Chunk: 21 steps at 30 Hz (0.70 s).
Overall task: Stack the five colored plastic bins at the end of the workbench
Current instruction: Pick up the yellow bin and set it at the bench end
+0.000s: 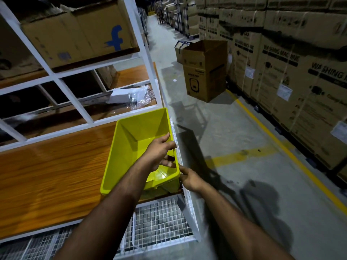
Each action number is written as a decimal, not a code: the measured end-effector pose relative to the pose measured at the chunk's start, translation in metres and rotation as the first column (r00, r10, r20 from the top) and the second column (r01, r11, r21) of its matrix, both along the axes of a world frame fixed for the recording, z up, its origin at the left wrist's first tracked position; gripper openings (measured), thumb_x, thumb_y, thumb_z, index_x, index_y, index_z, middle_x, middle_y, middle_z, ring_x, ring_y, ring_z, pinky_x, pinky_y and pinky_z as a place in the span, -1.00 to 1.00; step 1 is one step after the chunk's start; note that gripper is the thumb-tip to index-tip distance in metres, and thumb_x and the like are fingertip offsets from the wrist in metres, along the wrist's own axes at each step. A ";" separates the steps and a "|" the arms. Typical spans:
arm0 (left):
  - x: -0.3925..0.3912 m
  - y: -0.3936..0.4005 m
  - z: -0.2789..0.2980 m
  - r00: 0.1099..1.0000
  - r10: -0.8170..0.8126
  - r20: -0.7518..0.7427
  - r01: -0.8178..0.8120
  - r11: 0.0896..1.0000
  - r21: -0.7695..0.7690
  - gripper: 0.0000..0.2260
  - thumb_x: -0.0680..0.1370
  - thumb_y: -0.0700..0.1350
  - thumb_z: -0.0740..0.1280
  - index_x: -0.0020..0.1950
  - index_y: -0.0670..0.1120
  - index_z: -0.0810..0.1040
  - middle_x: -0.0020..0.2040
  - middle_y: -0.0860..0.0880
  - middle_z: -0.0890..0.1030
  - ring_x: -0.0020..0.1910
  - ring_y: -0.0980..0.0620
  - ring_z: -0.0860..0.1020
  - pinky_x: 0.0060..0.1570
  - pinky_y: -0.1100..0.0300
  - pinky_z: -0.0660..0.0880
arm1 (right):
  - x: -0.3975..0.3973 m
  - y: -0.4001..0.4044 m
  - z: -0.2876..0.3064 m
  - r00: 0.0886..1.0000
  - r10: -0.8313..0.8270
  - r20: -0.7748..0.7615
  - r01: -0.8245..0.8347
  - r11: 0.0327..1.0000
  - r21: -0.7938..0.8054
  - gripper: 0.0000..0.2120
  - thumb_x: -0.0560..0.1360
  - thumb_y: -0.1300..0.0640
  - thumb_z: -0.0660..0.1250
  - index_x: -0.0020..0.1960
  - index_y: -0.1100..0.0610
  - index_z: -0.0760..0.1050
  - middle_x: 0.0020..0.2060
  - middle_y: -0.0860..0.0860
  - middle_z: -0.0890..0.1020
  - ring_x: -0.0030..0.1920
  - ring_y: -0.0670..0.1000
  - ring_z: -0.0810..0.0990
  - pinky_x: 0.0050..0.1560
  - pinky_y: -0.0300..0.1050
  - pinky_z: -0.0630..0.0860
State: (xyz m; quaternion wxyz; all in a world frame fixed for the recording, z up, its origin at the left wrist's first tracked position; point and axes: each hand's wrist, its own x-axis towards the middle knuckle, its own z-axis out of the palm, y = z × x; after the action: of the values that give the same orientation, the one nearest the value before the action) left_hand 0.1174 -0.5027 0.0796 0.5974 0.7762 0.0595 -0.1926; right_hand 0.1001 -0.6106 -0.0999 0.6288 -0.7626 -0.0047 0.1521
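Observation:
A yellow plastic bin (131, 139) stands on the right end of the wooden workbench (47, 169), its open top facing up. My left hand (159, 151) reaches across the bin and grips its right rim, fingers curled over the edge. My right hand (189, 179) holds the bin's near right corner from outside. Inside the bin a pale yellow bottom shows; whether another bin is nested in it I cannot tell. No other colored bins are in view.
A white metal rack (146, 59) rises behind the bench with cardboard boxes (78, 32) and a plastic bag (135, 96) on its shelves. A wire mesh shelf (159, 222) lies below the bench edge. To the right runs a concrete aisle with an opened carton (204, 72) and stacked washing machine boxes (300, 81).

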 end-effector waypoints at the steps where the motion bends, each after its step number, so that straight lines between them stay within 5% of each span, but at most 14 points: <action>1: -0.001 -0.001 0.001 1.000 0.002 0.004 -0.002 1.000 0.002 -0.39 0.57 -0.20 0.27 0.57 0.03 0.14 0.22 -0.16 0.50 -0.58 0.02 0.49 -0.47 0.05 0.58 | 0.000 0.000 0.000 1.000 0.005 -0.016 -0.005 1.000 -0.004 -0.52 0.54 0.28 0.22 0.44 0.05 0.42 0.28 0.07 0.59 0.26 0.06 0.56 0.23 -0.12 0.52; 10: -0.005 0.000 0.006 1.000 -0.009 0.002 0.009 1.000 -0.009 -0.41 0.58 -0.20 0.26 0.57 0.02 0.13 0.12 -0.09 0.52 -0.59 0.06 0.51 -0.48 0.10 0.57 | 0.014 -0.003 -0.026 0.998 0.059 -0.037 -0.062 0.994 -0.086 -0.37 0.35 0.08 0.21 0.43 -0.16 0.39 0.27 0.03 0.61 0.18 0.04 0.61 0.19 0.07 0.57; 17: -0.004 0.005 0.006 0.999 -0.046 -0.015 0.047 0.999 0.016 -0.39 0.58 -0.17 0.28 0.58 0.06 0.12 0.29 -0.14 0.48 -0.34 -0.13 0.58 -0.40 0.04 0.59 | -0.015 0.001 0.035 0.997 0.081 0.010 -0.079 0.987 -0.137 -0.40 0.44 0.17 0.17 0.48 -0.07 0.33 0.19 0.01 0.57 0.13 0.02 0.53 0.11 -0.14 0.51; 21: -0.005 0.005 0.007 0.999 -0.040 -0.015 0.040 0.999 0.006 -0.40 0.58 -0.18 0.27 0.57 0.07 0.13 0.28 -0.13 0.47 -0.38 -0.10 0.56 -0.44 0.07 0.56 | -0.012 -0.001 0.035 0.995 0.095 -0.001 -0.094 0.977 -0.193 -0.43 0.49 0.23 0.18 0.48 -0.08 0.34 0.14 -0.01 0.56 0.11 -0.01 0.53 0.01 -0.24 0.44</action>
State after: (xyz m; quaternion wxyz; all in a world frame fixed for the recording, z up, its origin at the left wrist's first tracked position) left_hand 0.1121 -0.4973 0.0862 0.5904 0.7778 0.0490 -0.2098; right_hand 0.0882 -0.6114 -0.0651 0.5438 -0.8195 -0.0287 0.1785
